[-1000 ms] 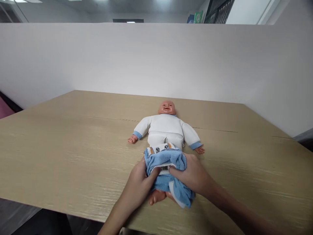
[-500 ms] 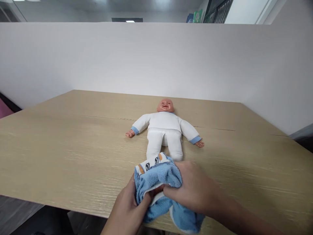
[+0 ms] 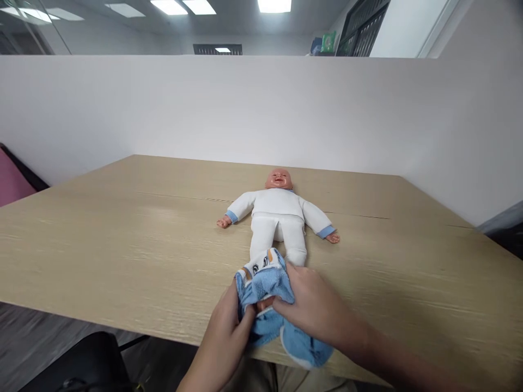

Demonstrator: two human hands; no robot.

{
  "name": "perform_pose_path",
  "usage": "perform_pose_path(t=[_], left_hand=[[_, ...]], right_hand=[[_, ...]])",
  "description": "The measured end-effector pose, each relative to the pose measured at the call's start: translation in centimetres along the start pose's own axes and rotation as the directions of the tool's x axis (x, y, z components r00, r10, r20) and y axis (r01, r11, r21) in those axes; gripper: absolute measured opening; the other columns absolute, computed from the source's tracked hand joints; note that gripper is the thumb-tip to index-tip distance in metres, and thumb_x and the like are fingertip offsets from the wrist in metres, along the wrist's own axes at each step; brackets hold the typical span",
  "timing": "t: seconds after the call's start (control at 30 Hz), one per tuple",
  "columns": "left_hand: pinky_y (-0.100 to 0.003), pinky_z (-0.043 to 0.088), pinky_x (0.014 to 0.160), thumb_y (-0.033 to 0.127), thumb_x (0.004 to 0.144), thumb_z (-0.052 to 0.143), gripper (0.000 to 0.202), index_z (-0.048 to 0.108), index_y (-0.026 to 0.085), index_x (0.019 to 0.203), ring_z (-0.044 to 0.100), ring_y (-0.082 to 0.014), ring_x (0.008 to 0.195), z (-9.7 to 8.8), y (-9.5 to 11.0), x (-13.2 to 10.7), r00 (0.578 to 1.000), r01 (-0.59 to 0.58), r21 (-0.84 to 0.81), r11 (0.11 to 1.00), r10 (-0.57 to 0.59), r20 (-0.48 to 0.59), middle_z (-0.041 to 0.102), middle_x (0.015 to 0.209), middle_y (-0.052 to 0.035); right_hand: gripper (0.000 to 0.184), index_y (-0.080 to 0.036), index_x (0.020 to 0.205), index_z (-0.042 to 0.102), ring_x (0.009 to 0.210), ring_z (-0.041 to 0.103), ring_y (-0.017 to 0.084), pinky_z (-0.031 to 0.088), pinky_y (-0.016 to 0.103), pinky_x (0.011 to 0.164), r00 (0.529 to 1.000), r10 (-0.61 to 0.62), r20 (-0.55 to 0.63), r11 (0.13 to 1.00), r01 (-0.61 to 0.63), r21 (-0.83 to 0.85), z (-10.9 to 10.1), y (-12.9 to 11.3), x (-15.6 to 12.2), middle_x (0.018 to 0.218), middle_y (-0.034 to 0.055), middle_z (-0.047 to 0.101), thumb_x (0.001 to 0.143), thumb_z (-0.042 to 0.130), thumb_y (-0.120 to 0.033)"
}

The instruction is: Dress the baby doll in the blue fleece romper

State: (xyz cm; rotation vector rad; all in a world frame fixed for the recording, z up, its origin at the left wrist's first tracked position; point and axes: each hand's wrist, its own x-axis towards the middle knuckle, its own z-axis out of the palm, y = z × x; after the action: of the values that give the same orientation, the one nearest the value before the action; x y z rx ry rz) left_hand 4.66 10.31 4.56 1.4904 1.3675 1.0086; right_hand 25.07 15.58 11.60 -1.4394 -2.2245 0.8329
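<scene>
A baby doll [image 3: 279,202] in white clothing with blue cuffs lies on its back on the wooden table [image 3: 163,256], its feet toward me. In front of its legs I hold a blue terry doll garment [image 3: 270,284] with a white band showing embroidered eyes. My left hand [image 3: 229,325] grips the left edge, thumb at the opening. My right hand [image 3: 307,296] pinches the right edge, its thumb also at the opening. Something reddish shows inside the opening; I cannot tell whether it is a doll's foot or my fingers. A rounded blue part hangs below my right hand.
A white partition [image 3: 261,109] rises behind the table. At the lower left stands a black chair [image 3: 87,362], and a pink surface [image 3: 12,177] shows at the far left edge. My lap is below the table's front edge.
The view has tilted up slightly, showing more ceiling lights. Both hands still hold the garment, whose opening is bunched a little narrower, with more of the reddish thing showing inside.
</scene>
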Motion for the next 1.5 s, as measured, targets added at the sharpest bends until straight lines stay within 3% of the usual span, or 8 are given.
perform_pose_path(t=[0.23,0.47,0.8,1.07,1.17,1.3,1.4,1.5], left_hand=[[-0.044,0.03,0.135,0.051,0.107,0.057,0.06,0.044,0.019,0.156,0.036,-0.0288,0.164,0.1,0.1,-0.2,0.987,0.028,-0.178,0.984,-0.056,-0.152,0.047,0.17,-0.0163],[-0.039,0.043,0.125,0.053,0.103,0.067,0.05,0.056,0.024,0.142,0.052,-0.0284,0.152,-0.4,1.8,-0.1,0.979,0.018,-0.24,0.971,-0.066,-0.194,0.061,0.156,-0.0102],[-0.035,0.044,0.117,0.046,0.11,0.058,0.04,0.048,0.022,0.141,0.055,-0.0245,0.14,0.6,1.0,2.5,0.979,-0.099,-0.21,0.973,0.057,-0.197,0.065,0.139,-0.0094],[-0.043,0.042,0.121,0.045,0.108,0.061,0.036,0.063,0.019,0.133,0.06,-0.0299,0.138,-1.5,-0.7,4.4,0.962,-0.223,-0.09,0.971,0.204,-0.183,0.065,0.149,-0.0149],[-0.048,0.039,0.126,0.048,0.106,0.063,0.046,0.062,0.017,0.14,0.056,-0.034,0.145,-2.6,-0.6,5.5,0.977,-0.178,-0.094,0.98,0.164,-0.138,0.062,0.155,-0.0172],[-0.049,0.038,0.129,0.05,0.104,0.066,0.054,0.06,0.018,0.147,0.052,-0.0358,0.151,-4.4,0.1,6.0,0.992,-0.126,-0.099,0.987,0.123,-0.032,0.059,0.159,-0.0172],[-0.046,0.036,0.131,0.049,0.102,0.069,0.056,0.059,0.022,0.15,0.043,-0.0363,0.158,-5.5,0.8,5.7,0.993,-0.094,-0.073,0.993,0.099,0.067,0.056,0.163,-0.0133],[-0.043,0.038,0.129,0.046,0.102,0.071,0.058,0.055,0.027,0.154,0.038,-0.0348,0.162,-5.9,1.5,5.1,0.984,-0.059,-0.089,0.994,0.073,0.163,0.053,0.166,-0.0086]], right_hand=[[0.039,-0.026,0.119,0.068,0.089,0.075,0.024,0.049,0.031,0.076,1.0,-0.026,-0.013,0.974,0.028,0.223,-1.3,-0.1,0.4,0.099,-0.0005,0.081,0.082,0.075,-0.019],[0.032,-0.025,0.107,0.068,0.098,0.073,0.029,0.052,0.036,0.081,0.998,-0.045,-0.035,0.977,0.051,0.206,-1.4,0.3,0.7,0.106,0.004,0.08,0.077,0.076,-0.019],[0.026,-0.021,0.1,0.074,0.09,0.073,0.022,0.056,0.031,0.081,0.997,-0.08,-0.025,0.927,0.083,0.366,-0.7,2.0,2.4,0.097,-0.0007,0.081,0.077,0.069,-0.011],[0.015,-0.02,0.088,0.072,0.076,0.067,0.019,0.052,0.029,0.068,0.986,-0.166,-0.007,0.922,0.158,0.353,-1.2,3.3,3.4,0.082,-0.0033,0.075,0.076,0.076,-0.012],[0.04,-0.02,0.117,0.074,0.099,0.074,0.025,0.059,0.034,0.089,0.968,-0.239,0.081,0.857,0.171,0.486,-2.2,3.9,3.8,0.109,0.0012,0.081,0.079,0.084,-0.014],[0.096,-0.025,0.163,0.045,0.148,0.056,0.035,0.044,0.051,0.125,0.958,-0.191,0.214,0.785,0.018,0.62,-2.4,6.0,3.6,0.162,0.0122,0.059,0.081,0.096,-0.032],[0.1,-0.027,0.167,0.039,0.161,0.042,0.035,0.033,0.053,0.133,0.972,-0.147,0.182,0.688,-0.032,0.725,-1.7,7.8,3.3,0.174,0.0132,0.044,0.085,0.094,-0.04],[0.083,-0.028,0.158,0.052,0.156,0.048,0.032,0.034,0.049,0.132,0.964,-0.228,0.138,0.524,0.002,0.852,-1.2,8.7,3.3,0.168,0.0108,0.053,0.086,0.092,-0.039]])
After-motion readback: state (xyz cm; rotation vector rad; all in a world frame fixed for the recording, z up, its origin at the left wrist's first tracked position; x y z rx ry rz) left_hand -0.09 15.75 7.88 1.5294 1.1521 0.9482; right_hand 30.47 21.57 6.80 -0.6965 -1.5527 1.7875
